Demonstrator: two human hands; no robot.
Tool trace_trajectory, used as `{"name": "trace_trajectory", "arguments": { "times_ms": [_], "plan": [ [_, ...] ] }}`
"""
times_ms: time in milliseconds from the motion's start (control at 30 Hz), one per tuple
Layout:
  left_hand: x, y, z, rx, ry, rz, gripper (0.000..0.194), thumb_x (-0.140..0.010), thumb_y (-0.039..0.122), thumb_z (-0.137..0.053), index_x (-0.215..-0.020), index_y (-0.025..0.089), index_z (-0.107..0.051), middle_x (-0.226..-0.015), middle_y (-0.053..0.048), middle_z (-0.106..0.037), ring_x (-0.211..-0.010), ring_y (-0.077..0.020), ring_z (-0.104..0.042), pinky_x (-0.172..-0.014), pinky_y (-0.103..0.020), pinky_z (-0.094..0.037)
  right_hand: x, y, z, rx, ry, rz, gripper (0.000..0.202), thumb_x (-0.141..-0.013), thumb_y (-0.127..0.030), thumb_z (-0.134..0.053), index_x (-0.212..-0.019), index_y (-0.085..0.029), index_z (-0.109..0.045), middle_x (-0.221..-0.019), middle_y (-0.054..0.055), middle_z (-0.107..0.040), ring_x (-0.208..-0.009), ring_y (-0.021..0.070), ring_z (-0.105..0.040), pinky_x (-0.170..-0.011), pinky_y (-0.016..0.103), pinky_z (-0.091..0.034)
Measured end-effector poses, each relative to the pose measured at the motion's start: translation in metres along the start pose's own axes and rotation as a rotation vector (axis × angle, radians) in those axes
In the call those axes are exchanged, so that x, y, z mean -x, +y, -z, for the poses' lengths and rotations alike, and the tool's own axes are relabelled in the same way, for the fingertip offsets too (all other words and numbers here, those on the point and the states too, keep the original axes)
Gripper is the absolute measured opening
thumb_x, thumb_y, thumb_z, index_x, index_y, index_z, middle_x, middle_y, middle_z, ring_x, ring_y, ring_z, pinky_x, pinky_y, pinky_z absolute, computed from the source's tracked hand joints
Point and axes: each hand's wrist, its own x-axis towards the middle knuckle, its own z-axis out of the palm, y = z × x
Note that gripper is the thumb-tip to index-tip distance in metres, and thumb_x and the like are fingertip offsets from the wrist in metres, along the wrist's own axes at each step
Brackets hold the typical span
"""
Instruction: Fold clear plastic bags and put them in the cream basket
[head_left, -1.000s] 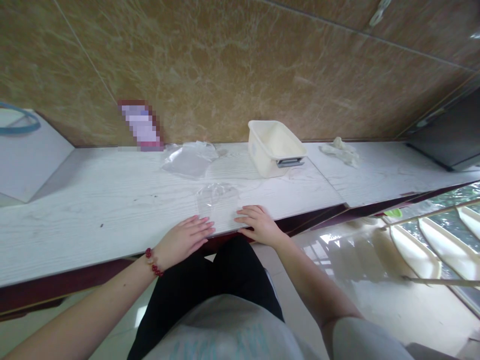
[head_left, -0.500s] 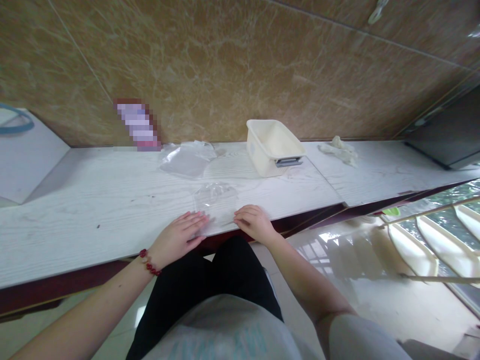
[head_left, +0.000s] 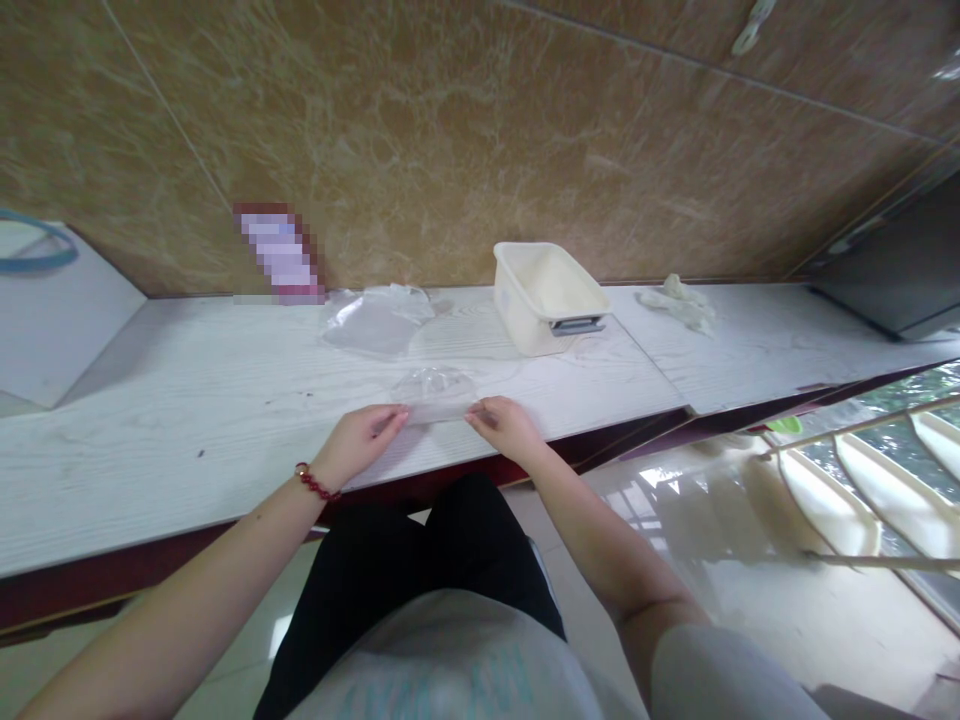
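Observation:
A clear plastic bag lies near the front edge of the white wood-grain counter, its near edge raised or folded between my hands. My left hand, with a red bead bracelet at the wrist, pinches the bag's left corner between thumb and fingers. At the right corner, my right hand pinches the same edge. Farther back lies a flat stack of clear plastic bags. To its right stands a cream bin with a grey handle, its visible inside bare.
Crumpled whitish gloves or film lie right of the bin. A white box with a blue loop stands at the far left, and a dark grey appliance at the far right. The counter meets a brown marbled wall.
My left hand has moved forward and gone from lying flat to pinching the bag's edge. My right hand has shifted slightly forward. The near edge of the bag now sits farther from the counter's edge.

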Motion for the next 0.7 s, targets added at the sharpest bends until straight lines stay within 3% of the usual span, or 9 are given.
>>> {"name": "trace_trajectory", "arguments": {
  "times_ms": [167, 367, 567, 700],
  "plan": [
    [-0.026, 0.000, -0.001, 0.104, 0.066, 0.077, 0.045, -0.077, 0.051, -0.040, -0.093, 0.016, -0.065, -0.094, -0.006, -0.066, -0.086, -0.0192, -0.059, -0.077, -0.028, -0.045, -0.021, 0.003, -0.004, 0.043, 0.002, -0.170, 0.024, -0.081, -0.036, -0.045, -0.077, -0.019, -0.062, -0.072, 0.001, -0.063, -0.065, 0.0103, -0.054, -0.062, 0.020, -0.038],
    [-0.054, -0.007, -0.007, 0.132, 0.137, 0.217, 0.042, -0.079, 0.046, -0.038, -0.095, 0.016, -0.062, -0.081, -0.004, -0.066, -0.071, -0.0162, -0.059, -0.065, -0.026, -0.045, -0.045, -0.001, -0.009, 0.164, 0.006, -0.265, 0.032, -0.084, -0.042, -0.039, -0.076, -0.020, -0.061, -0.068, 0.001, -0.063, -0.061, 0.0111, -0.054, -0.055, 0.021, -0.034],
    [-0.066, -0.012, -0.019, -0.113, 0.158, 0.135, 0.035, -0.082, 0.036, -0.035, -0.091, 0.015, -0.061, -0.080, -0.007, -0.065, -0.073, -0.0181, -0.058, -0.066, -0.027, -0.043, -0.057, -0.002, -0.013, 0.320, -0.055, -0.356, 0.040, -0.084, -0.047, -0.035, -0.075, -0.019, -0.063, -0.073, 0.005, -0.065, -0.068, 0.0146, -0.058, -0.058, 0.022, -0.036],
    [-0.066, -0.010, -0.023, -0.224, 0.179, 0.079, 0.034, -0.083, 0.030, -0.035, -0.105, 0.015, -0.055, -0.083, -0.008, -0.064, -0.075, -0.0183, -0.058, -0.067, -0.027, -0.042, -0.059, 0.000, -0.015, 0.379, -0.072, -0.360, 0.042, -0.085, -0.048, -0.034, -0.078, -0.019, -0.064, -0.078, 0.008, -0.065, -0.073, 0.0172, -0.059, -0.062, 0.025, -0.039]
  ]
}}
